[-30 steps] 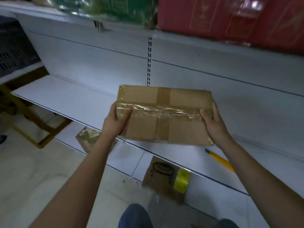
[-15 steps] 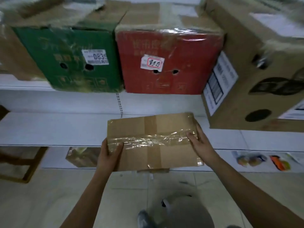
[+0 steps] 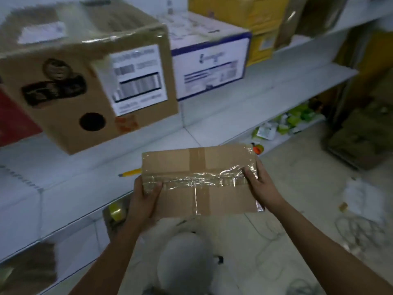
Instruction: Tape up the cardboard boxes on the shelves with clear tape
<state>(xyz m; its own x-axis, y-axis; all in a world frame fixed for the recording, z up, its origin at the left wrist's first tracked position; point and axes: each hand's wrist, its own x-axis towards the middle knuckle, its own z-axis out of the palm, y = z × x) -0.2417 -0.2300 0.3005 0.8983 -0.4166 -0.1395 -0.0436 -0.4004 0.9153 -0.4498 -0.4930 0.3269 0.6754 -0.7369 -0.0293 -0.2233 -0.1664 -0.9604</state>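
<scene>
Left hand (image 3: 143,201) is gripping the near-left end of a flat cardboard box (image 3: 200,179), thumb curled over the top face onto the clear tape strip (image 3: 197,181), other fingers hidden underneath. Right hand (image 3: 260,184) is gripping the right end, thumb pressing on the wrinkled tape, fingers wrapping the edge. Box is being held in the air in front of the white shelf (image 3: 70,188), between both hands, top face up, tilting slightly. Clear tape is running across the box left to right, crossing an older brown tape band (image 3: 196,158) running near to far.

Just left of the box a yellow utility knife (image 3: 130,173) is lying on the shelf. Below it, near the left wrist, a yellowish tape roll (image 3: 116,212) is sitting on a lower level, partly hidden.

Far left on the shelf a large brown carton (image 3: 70,81) with a barcode label and a round hole is standing; right of it a white and blue box (image 3: 209,60), then yellow boxes (image 3: 240,11) farther back. Green and white packets (image 3: 285,122) are lying on a low shelf at right. Loose cords (image 3: 357,231) are lying on the floor at near right. Picture is blurry, label text unreadable.
</scene>
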